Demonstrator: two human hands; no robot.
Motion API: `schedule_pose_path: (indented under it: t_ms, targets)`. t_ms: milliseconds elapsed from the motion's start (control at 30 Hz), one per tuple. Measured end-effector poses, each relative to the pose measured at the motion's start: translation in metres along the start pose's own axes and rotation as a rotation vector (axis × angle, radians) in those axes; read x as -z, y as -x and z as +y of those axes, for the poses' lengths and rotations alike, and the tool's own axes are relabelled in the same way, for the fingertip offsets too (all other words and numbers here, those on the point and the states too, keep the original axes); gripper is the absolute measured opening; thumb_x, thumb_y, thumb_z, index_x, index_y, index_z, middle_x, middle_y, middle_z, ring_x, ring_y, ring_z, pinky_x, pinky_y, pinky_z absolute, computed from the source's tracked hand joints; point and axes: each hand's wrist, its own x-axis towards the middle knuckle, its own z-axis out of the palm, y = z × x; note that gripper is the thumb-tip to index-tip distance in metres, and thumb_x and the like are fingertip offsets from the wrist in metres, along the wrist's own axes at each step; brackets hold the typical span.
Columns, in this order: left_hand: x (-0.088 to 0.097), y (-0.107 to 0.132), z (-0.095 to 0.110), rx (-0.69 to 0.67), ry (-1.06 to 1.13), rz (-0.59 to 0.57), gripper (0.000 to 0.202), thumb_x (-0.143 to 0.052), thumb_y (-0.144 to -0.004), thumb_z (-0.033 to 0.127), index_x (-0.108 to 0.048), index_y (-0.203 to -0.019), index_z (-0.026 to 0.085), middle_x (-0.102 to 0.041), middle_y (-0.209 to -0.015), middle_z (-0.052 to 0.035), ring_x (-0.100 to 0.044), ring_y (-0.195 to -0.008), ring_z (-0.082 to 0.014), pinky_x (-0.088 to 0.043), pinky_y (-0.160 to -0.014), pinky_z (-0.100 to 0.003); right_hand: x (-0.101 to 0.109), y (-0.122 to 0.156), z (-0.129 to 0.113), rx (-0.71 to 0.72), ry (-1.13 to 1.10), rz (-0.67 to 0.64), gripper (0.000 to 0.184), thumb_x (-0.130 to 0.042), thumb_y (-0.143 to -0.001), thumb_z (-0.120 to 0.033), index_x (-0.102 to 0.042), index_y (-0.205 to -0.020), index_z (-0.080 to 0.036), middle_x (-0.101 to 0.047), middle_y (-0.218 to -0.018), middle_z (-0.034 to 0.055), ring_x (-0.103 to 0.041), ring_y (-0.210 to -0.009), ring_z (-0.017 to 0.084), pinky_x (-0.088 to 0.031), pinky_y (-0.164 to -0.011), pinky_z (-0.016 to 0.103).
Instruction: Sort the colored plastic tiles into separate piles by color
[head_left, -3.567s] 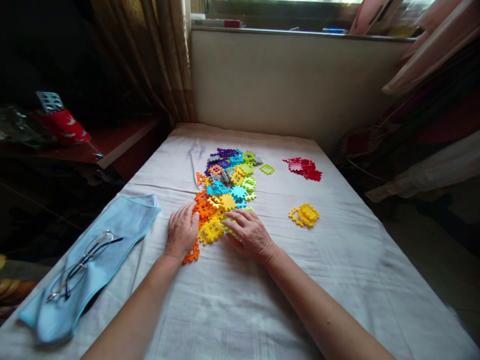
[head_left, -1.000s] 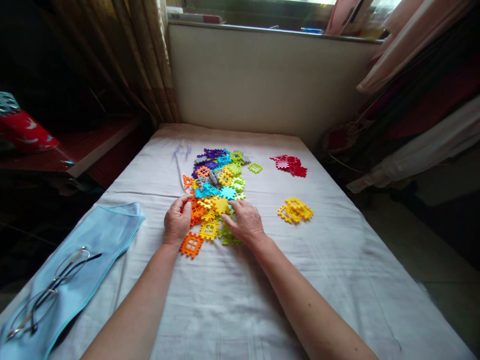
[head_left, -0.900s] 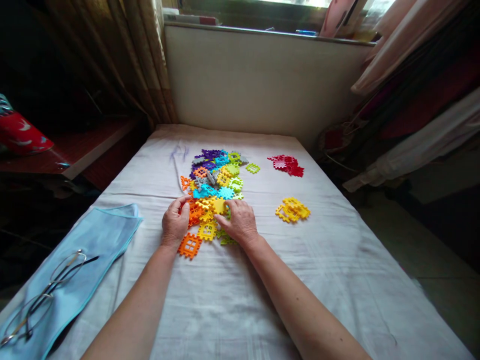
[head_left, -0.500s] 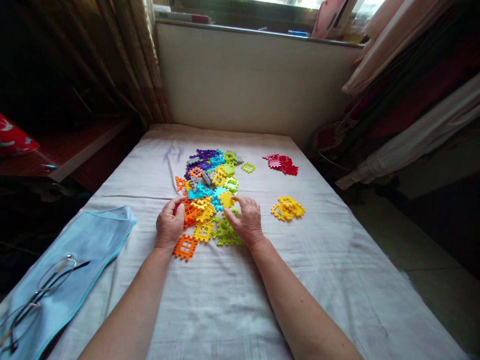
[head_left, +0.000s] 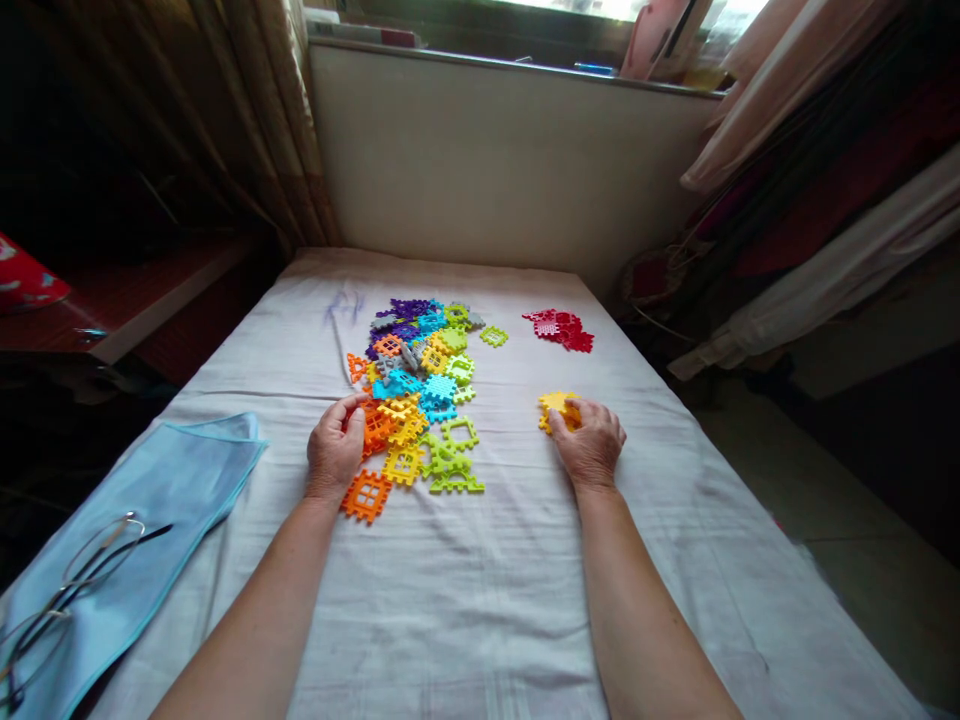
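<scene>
My right hand [head_left: 589, 440] is at the right of the bed, its thumb and fingers closed on a yellow building tile [head_left: 556, 404] over a small yellow pile that it mostly covers. At the left edge of a mixed heap, my left hand [head_left: 335, 450] has its fingers curled in beside orange tiles [head_left: 377, 428]; whether anything is in them is hidden. The heap also has yellow tiles [head_left: 403, 464], green tiles [head_left: 448, 460], blue tiles [head_left: 439, 390] and purple tiles [head_left: 405, 312]. An orange window tile [head_left: 367, 496] lies nearest me.
Red tiles [head_left: 562, 330] form a separate pile at the back right. A single green tile [head_left: 494, 336] lies just right of the heap. On the left, eyeglasses [head_left: 82, 575] rest on a light blue cloth [head_left: 172, 500]. A wall [head_left: 495, 170] closes off the far end.
My right hand has carried a yellow tile from the mixed heap rightward to the yellow pile. A green frame tile it covered now shows. My left hand stays at the heap's edge.
</scene>
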Motion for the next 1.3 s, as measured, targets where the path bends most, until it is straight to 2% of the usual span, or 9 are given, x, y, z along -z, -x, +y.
schedule_pose_path:
  t_ms: [200, 333, 500, 633, 767, 933, 1033, 1133, 1300]
  targets:
    - [0.000, 0.000, 0.000, -0.003, 0.000, -0.001, 0.032, -0.049, -0.084, 0.034, -0.071, -0.104, 0.021, -0.074, -0.103, -0.0034, -0.068, -0.097, -0.0210, -0.052, -0.090, -0.033, -0.002, 0.002, 0.000, -0.009, 0.008, 0.013, 0.025, -0.061, -0.080, -0.039, -0.071, -0.093, -0.021, -0.066, -0.104, 0.0113, -0.052, -0.098, 0.028, -0.038, -0.088, 0.044]
    - [-0.002, 0.001, -0.002, -0.012, 0.006, 0.003, 0.031, -0.049, -0.084, 0.032, -0.071, -0.103, 0.021, -0.074, -0.104, -0.0044, -0.068, -0.096, -0.0210, -0.052, -0.090, -0.034, 0.001, 0.002, -0.005, 0.010, -0.010, 0.030, 0.026, -0.062, -0.080, -0.039, -0.071, -0.095, -0.021, -0.065, -0.111, 0.0122, -0.052, -0.104, 0.030, -0.038, -0.091, 0.047]
    - [-0.001, 0.001, 0.000, -0.021, -0.002, -0.005, 0.031, -0.048, -0.085, 0.032, -0.071, -0.103, 0.021, -0.073, -0.104, -0.0052, -0.067, -0.099, -0.0214, -0.052, -0.092, -0.035, 0.007, 0.009, -0.036, 0.175, -0.159, 0.020, 0.021, -0.055, -0.087, -0.034, -0.071, -0.092, -0.021, -0.068, -0.107, 0.0101, -0.056, -0.102, 0.028, -0.039, -0.094, 0.045]
    - [-0.001, 0.001, 0.000, -0.029, -0.008, -0.015, 0.031, -0.048, -0.086, 0.031, -0.071, -0.104, 0.021, -0.073, -0.105, -0.0050, -0.067, -0.100, -0.0214, -0.052, -0.093, -0.035, 0.015, 0.027, -0.079, 0.427, -0.357, -0.117, 0.016, -0.057, -0.089, -0.030, -0.070, -0.091, -0.022, -0.070, -0.101, 0.0066, -0.058, -0.099, 0.023, -0.041, -0.093, 0.039]
    - [-0.002, 0.002, 0.000, -0.026, -0.004, -0.018, 0.030, -0.048, -0.086, 0.031, -0.071, -0.104, 0.021, -0.074, -0.105, -0.0045, -0.067, -0.100, -0.0213, -0.052, -0.093, -0.035, 0.021, 0.047, -0.113, 0.625, -0.484, -0.276, 0.014, -0.061, -0.088, -0.031, -0.069, -0.096, -0.023, -0.071, -0.103, 0.0050, -0.058, -0.104, 0.022, -0.040, -0.094, 0.038]
    - [-0.003, 0.002, -0.001, -0.027, -0.011, -0.024, 0.031, -0.047, -0.086, 0.029, -0.070, -0.105, 0.020, -0.073, -0.107, -0.0046, -0.067, -0.101, -0.0207, -0.051, -0.094, -0.035, 0.022, 0.063, -0.132, 0.742, -0.493, -0.448, 0.034, -0.072, -0.080, -0.039, -0.066, -0.108, -0.022, -0.067, -0.119, 0.0080, -0.053, -0.116, 0.027, -0.035, -0.101, 0.044]
    - [-0.003, 0.001, -0.002, -0.032, -0.017, -0.028, 0.030, -0.046, -0.086, 0.029, -0.069, -0.104, 0.020, -0.073, -0.107, -0.0047, -0.067, -0.100, -0.0203, -0.052, -0.093, -0.035, 0.021, 0.067, -0.138, 0.761, -0.474, -0.504, 0.039, -0.075, -0.075, -0.039, -0.065, -0.109, -0.022, -0.067, -0.120, 0.0078, -0.052, -0.118, 0.027, -0.033, -0.102, 0.045]
    - [-0.003, 0.002, 0.000, -0.084, -0.037, -0.028, 0.030, -0.047, -0.086, 0.029, -0.068, -0.105, 0.020, -0.072, -0.108, -0.0050, -0.067, -0.102, -0.0200, -0.051, -0.095, -0.034, 0.020, 0.068, -0.142, 0.760, -0.489, -0.508, 0.031, -0.073, -0.077, -0.034, -0.065, -0.105, -0.023, -0.069, -0.113, 0.0060, -0.054, -0.113, 0.026, -0.033, -0.101, 0.044]
    - [-0.003, 0.005, 0.006, -0.309, -0.128, -0.100, 0.030, -0.049, -0.089, 0.031, -0.066, -0.112, 0.021, -0.069, -0.117, -0.0065, -0.062, -0.112, -0.0205, -0.046, -0.103, -0.037, 0.021, 0.067, -0.142, 0.748, -0.532, -0.471, 0.023, -0.070, -0.077, -0.029, -0.066, -0.098, -0.022, -0.071, -0.106, 0.0050, -0.057, -0.106, 0.024, -0.035, -0.099, 0.042]
